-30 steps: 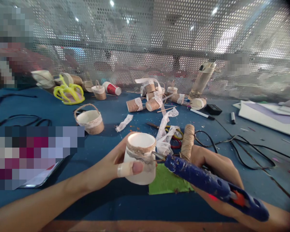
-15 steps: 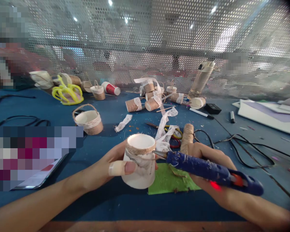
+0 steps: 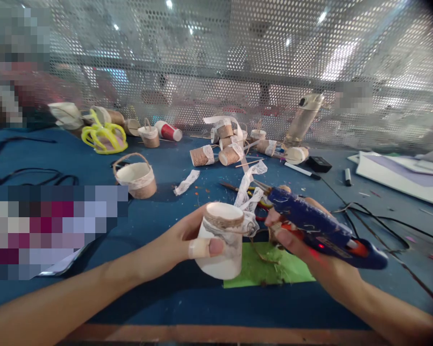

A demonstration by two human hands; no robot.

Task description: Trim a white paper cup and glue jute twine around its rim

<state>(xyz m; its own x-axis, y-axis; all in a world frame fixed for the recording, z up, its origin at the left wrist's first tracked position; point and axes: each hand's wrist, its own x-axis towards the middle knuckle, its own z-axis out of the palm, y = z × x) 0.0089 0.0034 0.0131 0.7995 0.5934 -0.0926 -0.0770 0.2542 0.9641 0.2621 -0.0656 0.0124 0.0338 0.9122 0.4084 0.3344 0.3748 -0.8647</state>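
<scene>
My left hand (image 3: pixel 187 240), with a bandage round its thumb, is closed on a white paper cup (image 3: pixel 216 264). Twine (image 3: pixel 223 222) is wound round the cup's upper part, and a loose strand runs off its right side. In my right hand (image 3: pixel 321 264) is a blue glue gun (image 3: pixel 321 226) with its nozzle pointing up and left, apart from the cup. A ball of twine lies partly hidden behind the gun and fingers. Under the cup and gun lies a green sheet (image 3: pixel 270 269). White lace (image 3: pixel 250 192) and partly covered scissors (image 3: pixel 229 186) are just behind.
A small twine basket (image 3: pixel 140 185) stands left of centre. Several twine-wrapped cups (image 3: pixel 202 156) lie farther back, near a bottle (image 3: pixel 305 120). Black cables (image 3: pixel 375 216) cross the table on the right, below white sheets (image 3: pixel 393 178). A perforated metal screen (image 3: pixel 216 57) rises behind.
The glue gun has moved up and right, its nozzle coming away from the twine on the cup. My left hand has shifted the cup slightly right.
</scene>
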